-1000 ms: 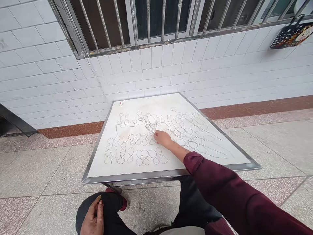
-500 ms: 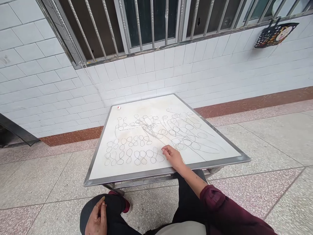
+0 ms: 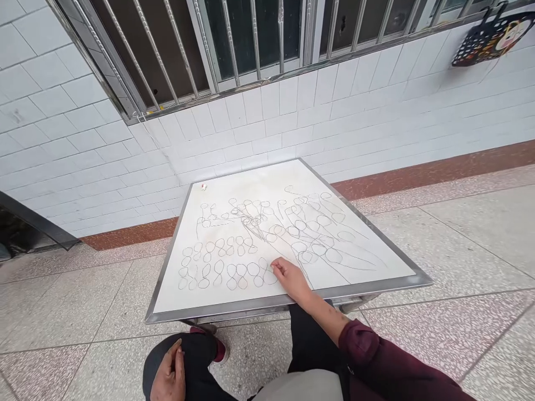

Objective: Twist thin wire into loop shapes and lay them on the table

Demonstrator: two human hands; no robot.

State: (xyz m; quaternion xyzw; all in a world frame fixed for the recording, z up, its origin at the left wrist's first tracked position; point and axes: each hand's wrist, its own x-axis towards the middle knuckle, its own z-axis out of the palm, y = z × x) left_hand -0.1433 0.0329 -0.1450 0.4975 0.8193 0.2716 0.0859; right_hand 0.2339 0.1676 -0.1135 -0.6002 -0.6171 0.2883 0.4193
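Slanting over the table edge (image 3: 234,308), right forearm (image 3: 330,317), fingertips (image 3: 274,264) pinched beside thin loops (image 3: 254,271)

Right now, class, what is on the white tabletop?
Thin dark loops and, near the far left corner, a small red-and-white item; anything beneath the right hand is hidden.

No text, brand, number or sign readable. Dark dotted bag (image 3: 493,44) at upper right bears printed picture; no lettering legible. Small red-and-white item (image 3: 204,187) on tabletop (image 3: 246,181), far left corner: too small to read.
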